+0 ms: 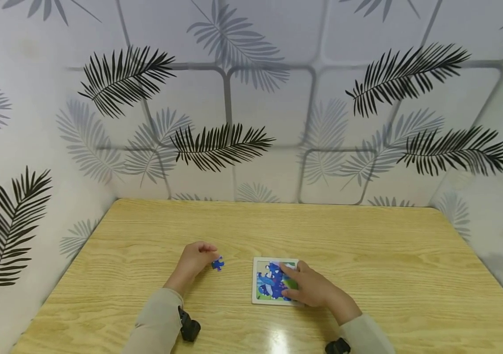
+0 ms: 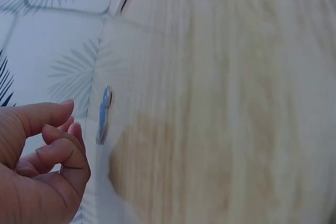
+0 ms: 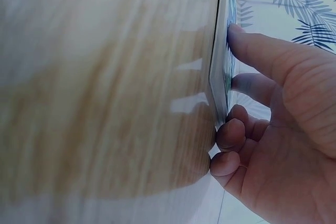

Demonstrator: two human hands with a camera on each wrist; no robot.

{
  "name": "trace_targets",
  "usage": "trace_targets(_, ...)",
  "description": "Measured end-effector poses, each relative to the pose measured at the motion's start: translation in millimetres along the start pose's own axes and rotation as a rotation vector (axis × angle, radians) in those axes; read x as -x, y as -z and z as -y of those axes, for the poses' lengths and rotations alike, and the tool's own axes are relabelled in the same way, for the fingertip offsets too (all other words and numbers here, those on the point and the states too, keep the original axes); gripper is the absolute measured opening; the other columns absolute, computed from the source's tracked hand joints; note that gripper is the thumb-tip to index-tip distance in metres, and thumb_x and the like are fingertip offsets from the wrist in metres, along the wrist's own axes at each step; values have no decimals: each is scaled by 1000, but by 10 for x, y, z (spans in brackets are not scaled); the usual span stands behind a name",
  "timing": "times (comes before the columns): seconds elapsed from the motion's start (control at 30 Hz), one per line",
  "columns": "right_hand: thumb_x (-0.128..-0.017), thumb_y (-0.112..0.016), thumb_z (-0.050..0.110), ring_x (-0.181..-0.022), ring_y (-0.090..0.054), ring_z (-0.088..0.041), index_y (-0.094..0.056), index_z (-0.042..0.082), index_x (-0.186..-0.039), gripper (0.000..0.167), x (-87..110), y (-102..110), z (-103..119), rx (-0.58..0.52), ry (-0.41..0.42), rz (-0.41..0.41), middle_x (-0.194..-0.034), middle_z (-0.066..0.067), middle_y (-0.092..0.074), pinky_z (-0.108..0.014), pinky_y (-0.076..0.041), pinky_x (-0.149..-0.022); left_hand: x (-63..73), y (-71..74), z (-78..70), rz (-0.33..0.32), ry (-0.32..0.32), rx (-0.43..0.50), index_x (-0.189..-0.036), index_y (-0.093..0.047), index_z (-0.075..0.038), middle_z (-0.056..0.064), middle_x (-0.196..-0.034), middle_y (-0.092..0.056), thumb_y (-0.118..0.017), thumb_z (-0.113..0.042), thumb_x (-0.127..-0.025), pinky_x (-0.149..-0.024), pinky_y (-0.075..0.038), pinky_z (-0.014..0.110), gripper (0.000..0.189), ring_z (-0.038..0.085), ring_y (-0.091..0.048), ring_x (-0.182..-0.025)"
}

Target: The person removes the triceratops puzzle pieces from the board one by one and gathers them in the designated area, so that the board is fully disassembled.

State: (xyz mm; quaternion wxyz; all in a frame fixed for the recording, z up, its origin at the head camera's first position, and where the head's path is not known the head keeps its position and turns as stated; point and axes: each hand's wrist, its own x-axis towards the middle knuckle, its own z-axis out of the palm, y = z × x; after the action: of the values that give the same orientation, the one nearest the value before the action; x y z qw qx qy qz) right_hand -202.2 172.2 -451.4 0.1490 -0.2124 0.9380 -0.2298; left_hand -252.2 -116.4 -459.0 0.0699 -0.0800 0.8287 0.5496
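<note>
A small blue jigsaw piece (image 1: 218, 264) lies on the table beside the fingertips of my left hand (image 1: 197, 259). The left wrist view shows a small gap between that piece (image 2: 104, 115) and the loosely bent fingers of the hand (image 2: 47, 161), which hold nothing. To the right sits a jigsaw puzzle (image 1: 265, 285) in a white frame, with a blue cartoon picture. My right hand (image 1: 313, 285) rests over its right side, thumb and index finger spread on the picture. In the right wrist view, the right hand's (image 3: 283, 108) other fingers bend beside the puzzle frame's edge (image 3: 216, 77).
The light wooden table (image 1: 172, 221) reaches back to a wall (image 1: 269, 108) with leaf-patterned covering. Black wrist cameras sit at my left cuff (image 1: 188, 327) and right cuff (image 1: 337, 346).
</note>
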Motion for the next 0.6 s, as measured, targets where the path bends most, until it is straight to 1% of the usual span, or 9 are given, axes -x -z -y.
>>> trace_targets(0.1, -89, -66, 31, -65, -34, -15, -39, 6, -144, 66, 0, 2, 17, -1, -8, 1, -87, -7, -34, -28, -30, -58, 2, -33, -51, 30, -12, -7, -100, -65, 3, 9, -94, -63, -66, -6, -86, -64, -44, 25, 16, 16, -53, -77)
trace_targets(0.33, -89, -65, 31, -64, -33, -14, -39, 6, -144, 66, -14, -16, 6, 7, 13, -4, -86, -6, -33, -27, -30, -56, 18, -152, -130, 126, -45, -29, -103, -65, 2, 7, -88, -61, -65, -8, -87, -58, -42, 26, 18, 16, -48, -69)
trace_targets(0.5, -90, -65, 32, -66, -37, -14, -38, 8, -145, 66, -19, -28, 1, 10, 3, 2, -87, -6, -34, -27, -32, -58, 21, -300, -159, 190, -52, -21, -104, -65, 2, 4, -79, -57, -66, -8, -87, -54, -38, 24, 20, 14, -44, -61)
trace_targets(0.6, -89, -65, 32, -67, -37, -15, -38, 8, -145, 66, -10, -21, -1, 14, -10, 1, -87, -6, -34, -28, -32, -58, 25, -404, -192, 229, -71, -45, -104, -65, 0, 2, -75, -53, -67, -9, -87, -54, -38, 23, 20, 13, -43, -61)
